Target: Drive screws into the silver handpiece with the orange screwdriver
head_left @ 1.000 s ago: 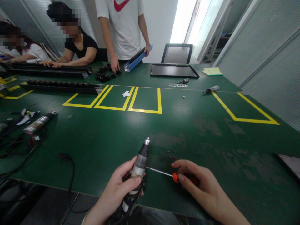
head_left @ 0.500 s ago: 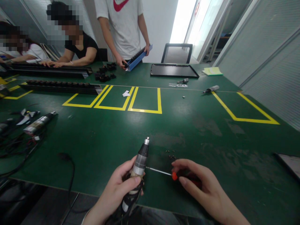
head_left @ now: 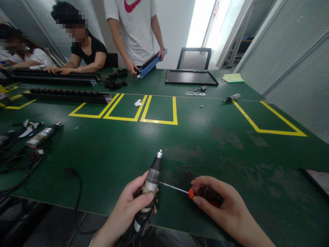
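Observation:
My left hand [head_left: 133,202] is wrapped round an electric screwdriver [head_left: 151,181], a silver and black cylinder tilted with its metal nose up and away from me. My right hand [head_left: 218,202] is closed on the red handle of a screwdriver [head_left: 190,193]. Its thin shaft [head_left: 174,187] points left, and its tip meets the side of the electric screwdriver's body just above my left thumb. Just beyond my right hand, several small screws [head_left: 188,172] lie on the green table [head_left: 118,147]. My palm partly hides the red handle.
Another electric screwdriver [head_left: 43,135] lies at left among black cables [head_left: 23,171]. Yellow tape outlines [head_left: 159,122] mark the table. Farther off are a black rail [head_left: 66,96], a black tray [head_left: 191,78] and a grey driver [head_left: 232,98]. Across the table a co-worker holds a blue rail [head_left: 151,65].
The electric screwdriver has shifted slightly left in my left hand. My right thumb and fingers have closed in round the screwdriver's red handle.

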Motion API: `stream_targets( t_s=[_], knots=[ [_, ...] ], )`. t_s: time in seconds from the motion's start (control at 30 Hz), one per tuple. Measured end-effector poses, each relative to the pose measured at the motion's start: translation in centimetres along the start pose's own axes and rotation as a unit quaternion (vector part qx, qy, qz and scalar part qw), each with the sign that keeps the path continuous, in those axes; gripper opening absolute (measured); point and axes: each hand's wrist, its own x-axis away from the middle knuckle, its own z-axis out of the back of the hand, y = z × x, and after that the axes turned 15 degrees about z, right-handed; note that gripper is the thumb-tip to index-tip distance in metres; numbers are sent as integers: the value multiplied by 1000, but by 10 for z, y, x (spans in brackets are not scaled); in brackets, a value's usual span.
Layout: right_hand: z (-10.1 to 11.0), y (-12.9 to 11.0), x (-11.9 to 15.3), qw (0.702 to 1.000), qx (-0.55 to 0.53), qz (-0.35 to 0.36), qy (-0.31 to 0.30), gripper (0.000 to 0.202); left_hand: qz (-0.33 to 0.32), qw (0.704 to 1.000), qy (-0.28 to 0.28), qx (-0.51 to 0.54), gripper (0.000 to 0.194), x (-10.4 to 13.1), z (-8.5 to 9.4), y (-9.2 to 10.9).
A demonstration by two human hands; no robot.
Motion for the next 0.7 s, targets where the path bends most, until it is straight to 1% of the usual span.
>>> stream_targets(
  t_s=[0.1,0.2,0.3,0.37,0.43,0.53,0.63,0.7],
  knots=[
    [0,-2,0,1000,13,0,3,16,2,1000,1,-7,52,2,-2,2],
    [2,-3,0,1000,13,4,-13,18,4,1000,-1,-9,53,3,-4,4],
    [3,-1,2,999,-41,7,-31,24,5,1000,-3,-6,55,2,-4,5],
    [3,2,3,996,-78,-11,-51,27,4,1000,-4,-5,54,2,-4,6],
    [2,3,3,993,-87,-37,-70,27,5,1000,-1,-5,54,1,-5,6],
    [1,1,1,995,-55,-32,-76,26,6,1000,4,-6,56,0,-5,6],
    [2,-1,-1,998,-16,-2,-55,24,5,1000,2,-8,55,1,-5,6],
    [3,-3,-2,999,-6,2,-45,25,4,1000,0,-8,54,1,-5,6]
  ],
)
